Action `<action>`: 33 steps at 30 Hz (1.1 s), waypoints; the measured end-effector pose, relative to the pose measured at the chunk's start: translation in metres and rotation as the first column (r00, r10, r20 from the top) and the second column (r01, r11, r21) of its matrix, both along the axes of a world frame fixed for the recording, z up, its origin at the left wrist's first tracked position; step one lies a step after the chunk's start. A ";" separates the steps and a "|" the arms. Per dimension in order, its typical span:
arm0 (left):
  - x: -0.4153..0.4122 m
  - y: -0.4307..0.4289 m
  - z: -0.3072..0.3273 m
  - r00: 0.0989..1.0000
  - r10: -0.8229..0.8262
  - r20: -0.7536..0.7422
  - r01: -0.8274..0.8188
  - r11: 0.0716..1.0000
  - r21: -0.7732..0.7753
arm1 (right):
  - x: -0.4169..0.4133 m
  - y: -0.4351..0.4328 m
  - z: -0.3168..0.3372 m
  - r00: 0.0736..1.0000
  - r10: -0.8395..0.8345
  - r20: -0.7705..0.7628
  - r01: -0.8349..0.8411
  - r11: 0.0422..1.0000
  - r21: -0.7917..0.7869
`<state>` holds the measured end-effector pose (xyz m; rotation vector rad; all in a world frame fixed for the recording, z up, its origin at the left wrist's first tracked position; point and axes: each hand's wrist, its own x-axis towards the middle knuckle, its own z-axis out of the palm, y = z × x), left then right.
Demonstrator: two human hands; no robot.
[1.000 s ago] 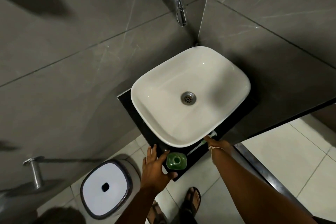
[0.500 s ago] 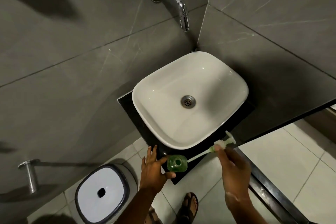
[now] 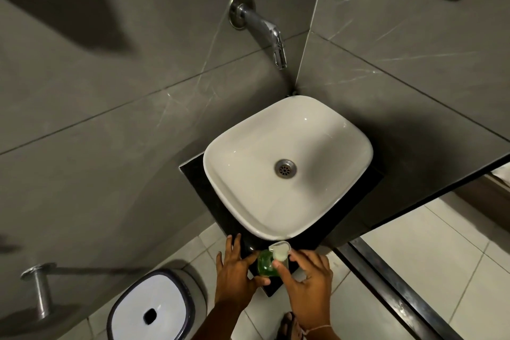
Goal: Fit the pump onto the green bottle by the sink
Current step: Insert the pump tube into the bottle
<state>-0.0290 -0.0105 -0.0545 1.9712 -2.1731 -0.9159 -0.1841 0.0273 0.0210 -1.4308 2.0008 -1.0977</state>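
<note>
Right grip (image 3: 306, 273) on pump (image 3: 280, 250), fingers curled

Left hand (image 3: 236, 274) reaching forward, thumb and index finger curling inward, other fingers extending. Right hand (image 3: 306, 277) coming in from right, fingertips (image 3: 276, 264) pinching together, wrist bending.

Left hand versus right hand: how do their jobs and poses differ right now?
The left hand steadies the green bottle from the side, fingers spread toward the counter; the right hand is on the pump at the bottle's top, fingers curled. Only the right wrist wears a thin string. Both meet at the bottle.
</note>
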 end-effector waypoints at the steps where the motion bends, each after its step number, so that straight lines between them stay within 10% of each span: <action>1: 0.000 0.000 -0.001 1.000 0.001 0.006 -0.001 1.000 -0.004 | 0.002 -0.001 -0.002 1.000 0.004 -0.006 -0.004 1.000 -0.005; 33: 0.003 -0.001 -0.008 1.000 -0.023 0.006 0.024 0.997 -0.078 | -0.006 -0.010 -0.022 0.977 0.186 -0.107 -0.174 0.978 0.113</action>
